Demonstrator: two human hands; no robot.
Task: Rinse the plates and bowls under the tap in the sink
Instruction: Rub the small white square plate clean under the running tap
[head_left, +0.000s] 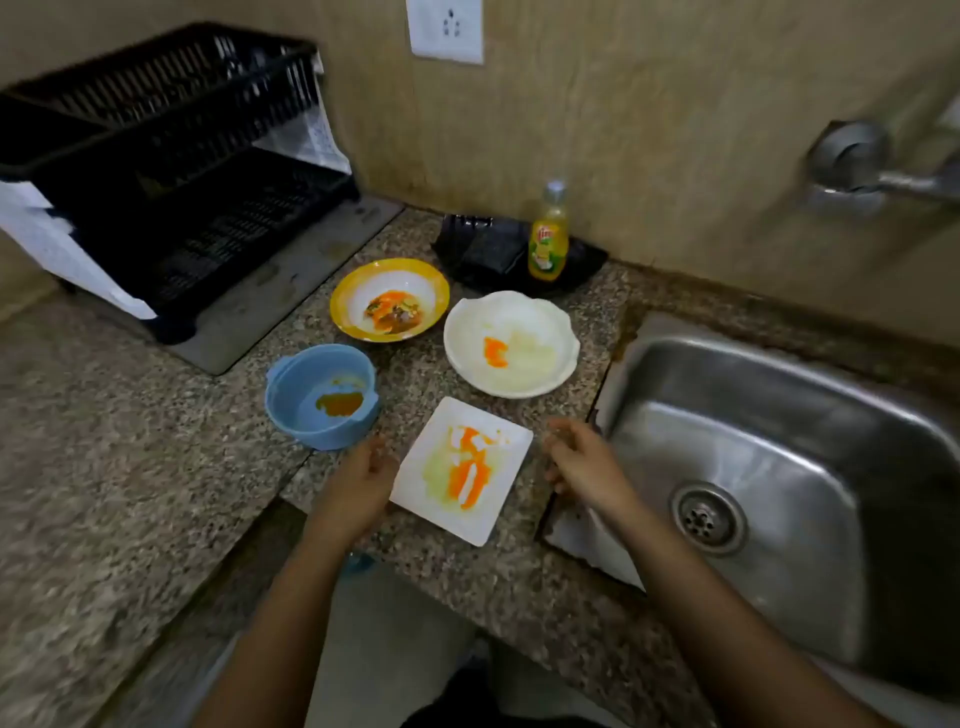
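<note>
Both open hands flanking smeared rectangular plate (461, 470); bottle label unreadable.

The scene is dim and warm-toned, with soft, even light and only faint shadows beside the dishes on the bench (130, 426). The steel sink (779, 415) carries dull, broad reflections and turns dark along its right wall. Wide-angle distortion bends the wall and bench edges toward the corners. Blur smears the tap (872, 171) and the dish rack (171, 171), and the whole picture looks soft, with grain in the speckled stone.
</note>
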